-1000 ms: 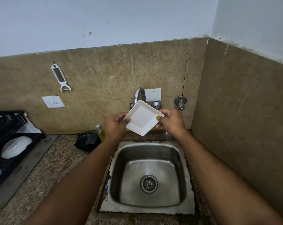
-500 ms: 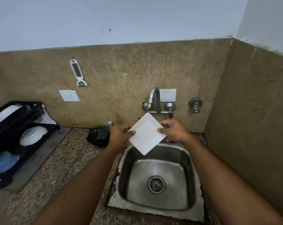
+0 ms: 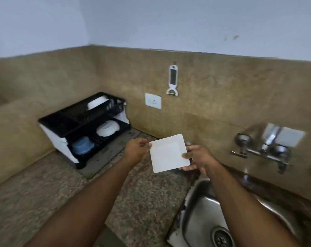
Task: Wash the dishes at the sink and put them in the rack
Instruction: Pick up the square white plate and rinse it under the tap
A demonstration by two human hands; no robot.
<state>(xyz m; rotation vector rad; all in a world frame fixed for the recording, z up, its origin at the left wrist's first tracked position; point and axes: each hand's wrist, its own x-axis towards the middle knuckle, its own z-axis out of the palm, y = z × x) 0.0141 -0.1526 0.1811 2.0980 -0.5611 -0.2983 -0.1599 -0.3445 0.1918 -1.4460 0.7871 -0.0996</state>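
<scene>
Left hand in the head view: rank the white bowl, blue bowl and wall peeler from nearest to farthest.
From the left hand:
1. White bowl, rack's lower tier, right side.
2. Blue bowl, lower tier, farther left.
3. Peeler, hanging high on the wall.

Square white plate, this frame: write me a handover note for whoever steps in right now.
Left hand pinches the square white plate at its left edge; right hand holds its right edge, thumb on top. The plate is in the air over the counter, between the sink and the black rack.
Done: the rack already holds two white dishes and a blue bowl.
Left: set this plate in the rack. No other unwashed dishes are in view.
</scene>
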